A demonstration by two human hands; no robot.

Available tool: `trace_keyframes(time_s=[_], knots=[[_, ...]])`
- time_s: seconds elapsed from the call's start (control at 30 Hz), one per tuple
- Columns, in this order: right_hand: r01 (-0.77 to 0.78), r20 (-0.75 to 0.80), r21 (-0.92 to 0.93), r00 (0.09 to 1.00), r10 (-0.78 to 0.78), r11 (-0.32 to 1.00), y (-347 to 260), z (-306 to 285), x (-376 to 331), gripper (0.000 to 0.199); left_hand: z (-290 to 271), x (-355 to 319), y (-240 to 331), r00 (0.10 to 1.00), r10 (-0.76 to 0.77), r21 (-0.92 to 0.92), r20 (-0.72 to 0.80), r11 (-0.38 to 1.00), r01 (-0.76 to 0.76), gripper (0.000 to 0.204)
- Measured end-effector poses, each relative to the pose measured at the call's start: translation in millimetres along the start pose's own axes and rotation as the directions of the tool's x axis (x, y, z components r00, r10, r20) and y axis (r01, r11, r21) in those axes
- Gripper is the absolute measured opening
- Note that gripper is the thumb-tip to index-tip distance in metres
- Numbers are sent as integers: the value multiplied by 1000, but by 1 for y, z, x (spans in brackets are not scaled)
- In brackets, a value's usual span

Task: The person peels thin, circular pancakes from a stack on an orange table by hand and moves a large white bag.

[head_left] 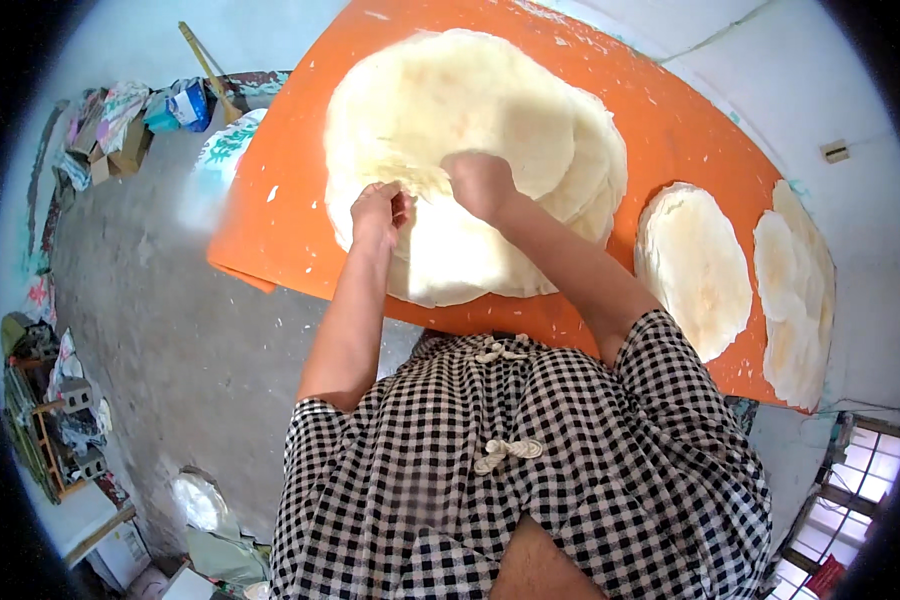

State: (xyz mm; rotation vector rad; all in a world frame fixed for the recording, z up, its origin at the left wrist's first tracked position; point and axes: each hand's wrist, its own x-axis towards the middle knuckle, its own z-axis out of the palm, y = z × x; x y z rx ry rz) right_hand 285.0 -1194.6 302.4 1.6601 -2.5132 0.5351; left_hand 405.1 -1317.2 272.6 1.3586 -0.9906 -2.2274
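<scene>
A broad pile of thin, pale, round flatbreads (440, 90) lies on the orange tabletop (285, 225), its layers fanning out at the right. My left hand (378, 212) is over the pile's near left part, fingers curled and pinched together. To its right, my right hand (480, 184) is closed in a fist above the flatbreads. Between the two hands are ragged, crumpled strips of flatbread (422, 181). What either hand grips is hidden by its fingers. Bright light falls across the near part of the pile.
Two smaller flatbread stacks sit to the right, one oval stack (695, 270) and another stack (792, 300) at the table's edge. White flakes dot the tabletop. A broom (208, 65), a cardboard box (125, 150) and a cluttered shelf (55, 430) stand along the left wall.
</scene>
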Motion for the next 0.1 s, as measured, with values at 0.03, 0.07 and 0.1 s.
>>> trace_keyframes(time_s=[0.03, 0.07, 0.1], knots=[[-4, 31, 2, 999, 4, 1000, -2, -2, 0, 9, 5, -4, 1, 998, 37, -56, 47, 998, -34, 9], [-3, 40, 3, 999, 3, 1000, -3, -2, 1, 9, 9, -6, 2, 993, 76, -114, 91, 991, -65, 10], [-1, 45, 7, 999, 1, 1000, -6, -3, 2, 11, 8, -5, 3, 990, 79, -151, 118, 987, -61, 8]])
